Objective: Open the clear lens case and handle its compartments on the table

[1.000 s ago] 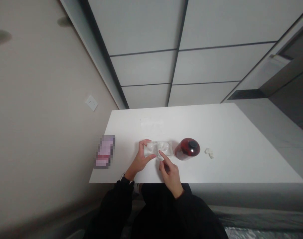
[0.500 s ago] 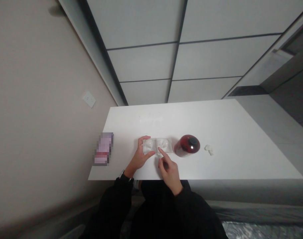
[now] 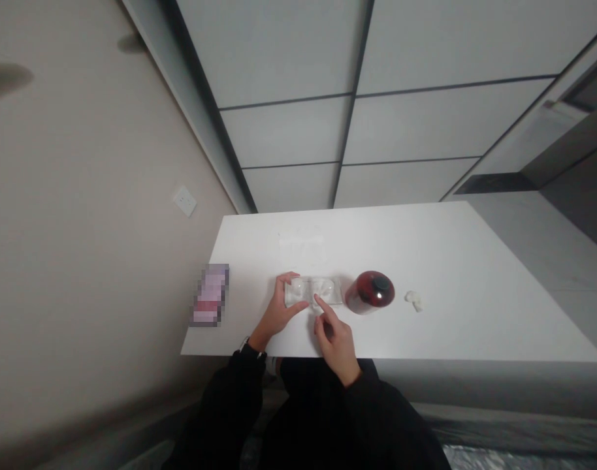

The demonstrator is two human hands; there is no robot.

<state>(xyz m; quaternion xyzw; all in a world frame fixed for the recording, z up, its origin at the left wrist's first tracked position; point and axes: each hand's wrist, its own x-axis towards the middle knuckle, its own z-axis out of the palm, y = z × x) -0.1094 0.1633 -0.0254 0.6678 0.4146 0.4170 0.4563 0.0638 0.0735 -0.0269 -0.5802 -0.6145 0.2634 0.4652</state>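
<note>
Holding a clear plastic tray (image 3: 314, 291) at the white table's (image 3: 450, 313) near edge.
My left hand (image 3: 277, 312) grips its end; right hand (image 3: 338, 341) extends one finger onto it; no writing I can read.

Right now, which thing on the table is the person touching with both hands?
The clear plastic tray. The left hand grips its left end and the right hand pokes its near edge. The red bottle and the small white wad sit untouched to its right.

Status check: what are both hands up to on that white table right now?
Left hand grips clear tray at its left end. Right hand has a forefinger on its near edge. Red bottle stands just right of it, nothing in between.
</note>
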